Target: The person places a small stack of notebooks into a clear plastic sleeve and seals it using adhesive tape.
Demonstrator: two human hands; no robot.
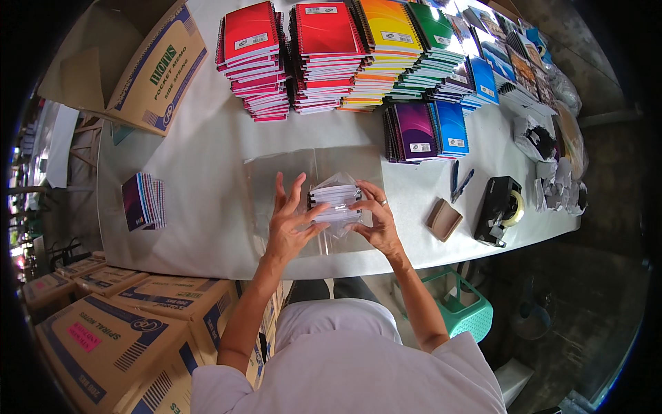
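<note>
Between my hands stands a small stack of spiral notebooks [334, 196] in a clear plastic bag, white page edges facing up and black bindings at the sides. My right hand [378, 219] grips its right side, fingers and thumb closed round it. On the left side, my left hand [288, 224] presses the plastic with a finger and thumb, while two other fingers point up, off the pack. Under the hands lie flat clear plastic sheets [276, 183] on the white-covered table [200, 207].
Tall stacks of red notebooks [248, 31], yellow notebooks [389, 24] and other colours line the back. A small notebook bundle [143, 201] lies left, an open carton [155, 76] behind it. Pens [460, 183], a brown tray [443, 219] and a tape dispenser [498, 210] lie right. Cartons [103, 345] stand lower left.
</note>
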